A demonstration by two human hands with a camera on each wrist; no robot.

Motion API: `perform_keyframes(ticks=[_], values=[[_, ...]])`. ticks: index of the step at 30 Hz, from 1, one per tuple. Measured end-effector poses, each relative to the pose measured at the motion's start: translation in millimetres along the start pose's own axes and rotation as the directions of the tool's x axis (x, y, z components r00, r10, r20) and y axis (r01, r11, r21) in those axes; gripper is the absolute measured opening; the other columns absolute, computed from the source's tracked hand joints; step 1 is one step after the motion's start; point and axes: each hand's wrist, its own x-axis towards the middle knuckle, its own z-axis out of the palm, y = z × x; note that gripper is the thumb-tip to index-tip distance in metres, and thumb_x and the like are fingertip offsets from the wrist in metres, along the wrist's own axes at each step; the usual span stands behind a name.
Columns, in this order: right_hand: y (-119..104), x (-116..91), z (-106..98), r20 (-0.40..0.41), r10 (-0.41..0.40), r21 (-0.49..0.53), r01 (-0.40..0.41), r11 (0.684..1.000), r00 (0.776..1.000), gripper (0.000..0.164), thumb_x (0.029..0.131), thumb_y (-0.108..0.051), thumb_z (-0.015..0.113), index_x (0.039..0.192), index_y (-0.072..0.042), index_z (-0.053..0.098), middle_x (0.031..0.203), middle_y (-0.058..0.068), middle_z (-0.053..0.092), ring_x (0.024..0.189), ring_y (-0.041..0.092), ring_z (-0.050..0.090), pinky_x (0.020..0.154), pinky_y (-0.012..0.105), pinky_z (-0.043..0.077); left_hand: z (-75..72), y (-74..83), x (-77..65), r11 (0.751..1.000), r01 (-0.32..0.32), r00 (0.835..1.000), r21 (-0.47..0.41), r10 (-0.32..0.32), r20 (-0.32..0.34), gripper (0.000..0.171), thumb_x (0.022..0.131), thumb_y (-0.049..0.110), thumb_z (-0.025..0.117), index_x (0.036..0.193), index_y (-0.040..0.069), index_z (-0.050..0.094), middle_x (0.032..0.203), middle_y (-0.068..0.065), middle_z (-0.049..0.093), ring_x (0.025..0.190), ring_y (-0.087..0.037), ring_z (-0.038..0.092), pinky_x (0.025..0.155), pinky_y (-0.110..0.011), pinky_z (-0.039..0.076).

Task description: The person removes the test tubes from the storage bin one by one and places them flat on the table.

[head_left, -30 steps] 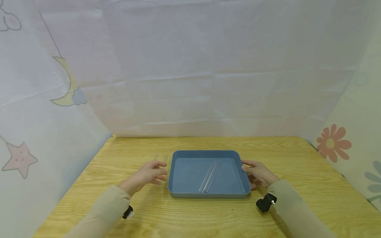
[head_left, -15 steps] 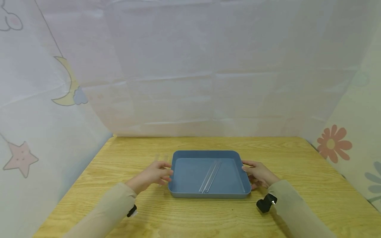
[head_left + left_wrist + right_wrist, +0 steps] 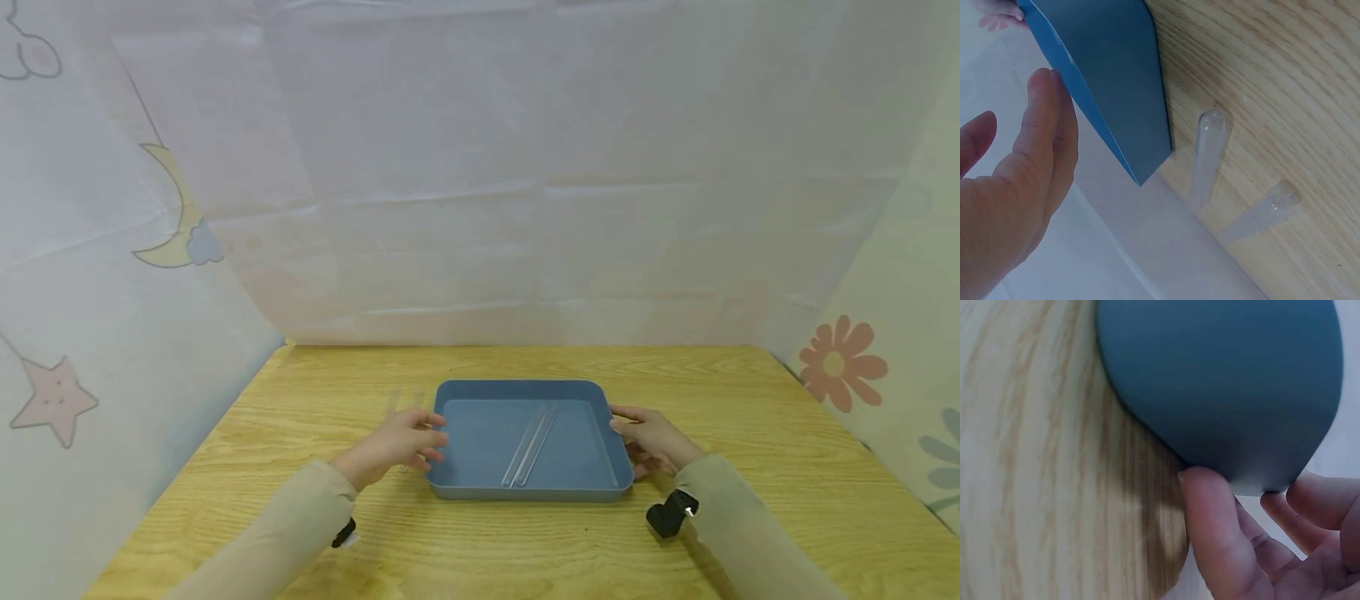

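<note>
A shallow blue tray (image 3: 465,450) lies on the table with two clear test tubes (image 3: 522,450) slanting side by side on its floor. Over its left rim hovers my left hand (image 3: 397,443), fingers loosely extended and nothing in them. Two more clear test tubes (image 3: 1210,156) lie on the table left of the tray, partly hidden by that hand in the head view. My right hand (image 3: 654,440) holds the tray's right side. In the right wrist view, one of its fingertips (image 3: 1207,487) touches the wall's lower edge and others meet the rim.
Wood-grained table (image 3: 525,550) extends around the tray. A pale cloth backdrop (image 3: 525,208) rises behind the table, with printed side sheets at left and right. A black wrist camera (image 3: 670,512) hangs beneath the right sleeve.
My left hand has moved right, from beside the table test tubes to over the tray's left rim. The right hand and tray have stayed in place.
</note>
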Motion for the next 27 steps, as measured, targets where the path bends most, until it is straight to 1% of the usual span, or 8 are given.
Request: perform_keyframes(ticks=[3, 10, 17, 27], values=[[0, 0, 0, -0.002, 0.001, 0.004, -0.001, 1.000, 1.000, 0.056, 0.105, -0.020, 0.047, 0.152, 0.001, 0.026, 0.104, 0.016, 0.066, 0.080, 0.024, 0.066, 0.060, 0.043, 0.056, 1.4, 2.3, 2.5, 1.000, 0.008, 1.000, 0.005, -0.008, 0.004, 0.045, 0.097, 0.008, 0.057, 0.136, -0.011, 0.045, 0.116, -0.020, 0.061, 0.088, -0.025, 0.066, 0.074, -0.037, 0.057], [0, -1, 1, -0.003, 0.004, 0.005, -0.004, 1.000, 1.000, 0.056, 0.104, -0.020, 0.047, 0.151, 0.002, 0.026, 0.101, 0.014, 0.067, 0.079, 0.023, 0.067, 0.059, 0.042, 0.057, 7.0, 9.1, 2.0, 0.999, 0.031, 0.999, 0.022, -0.031, -0.013, 0.044, 0.097, 0.008, 0.058, 0.135, -0.009, 0.048, 0.116, -0.017, 0.063, 0.090, -0.026, 0.067, 0.074, -0.038, 0.057], [0, 0, 1, -0.007, 0.009, 0.016, -0.009, 1.000, 1.000, 0.056, 0.104, -0.020, 0.049, 0.151, 0.002, 0.027, 0.100, 0.013, 0.068, 0.078, 0.023, 0.067, 0.057, 0.041, 0.057, 10.0, 11.0, 4.7, 1.000, 0.019, 1.000, 0.020, -0.020, 0.011, 0.043, 0.096, 0.009, 0.058, 0.134, -0.009, 0.048, 0.117, -0.018, 0.062, 0.093, -0.028, 0.067, 0.077, -0.039, 0.057], [0, 1, -1, 0.000, 0.009, 0.023, -0.009, 1.000, 1.000, 0.057, 0.104, -0.019, 0.048, 0.151, 0.003, 0.026, 0.100, 0.013, 0.068, 0.078, 0.023, 0.067, 0.057, 0.040, 0.057, 15.8, 17.4, 12.9, 0.999, 0.023, 0.999, 0.030, -0.024, 0.026, 0.042, 0.097, 0.009, 0.059, 0.134, -0.008, 0.049, 0.119, -0.018, 0.062, 0.093, -0.028, 0.067, 0.076, -0.038, 0.057]])
